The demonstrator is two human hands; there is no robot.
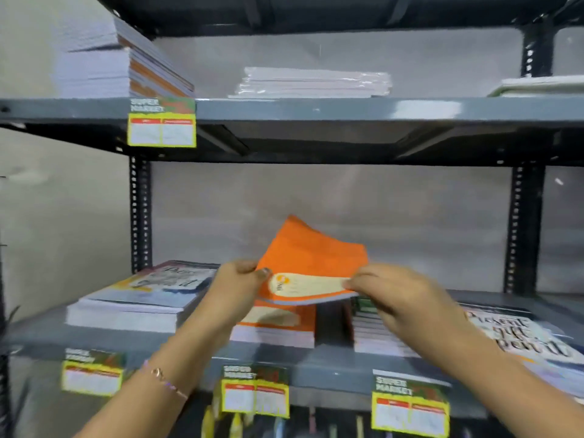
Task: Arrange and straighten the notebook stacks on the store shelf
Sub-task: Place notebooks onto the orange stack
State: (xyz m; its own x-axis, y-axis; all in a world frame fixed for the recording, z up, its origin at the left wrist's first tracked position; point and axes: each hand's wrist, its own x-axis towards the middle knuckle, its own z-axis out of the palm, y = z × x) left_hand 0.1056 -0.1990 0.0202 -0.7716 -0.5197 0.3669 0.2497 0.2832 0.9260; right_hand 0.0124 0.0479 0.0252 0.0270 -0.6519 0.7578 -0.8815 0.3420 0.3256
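A small bundle of orange notebooks (311,260) with a cream label is held tilted above the middle shelf (331,365). My left hand (235,287) grips its left front corner and my right hand (395,290) pinches its right front corner. Right under it lies a low stack of orange notebooks (278,327). To the left rests a stack with lettered covers (139,298). On the right stands another stack (379,330), and a lettered-cover stack (521,339) sits at a skewed angle.
The upper shelf (316,109) carries a tall notebook pile (123,61) at the left, a plastic-wrapped pile (313,82) in the middle and a flat pile (537,85) at the right. Price tags (161,124) hang off the shelf edges. Black uprights frame the bay.
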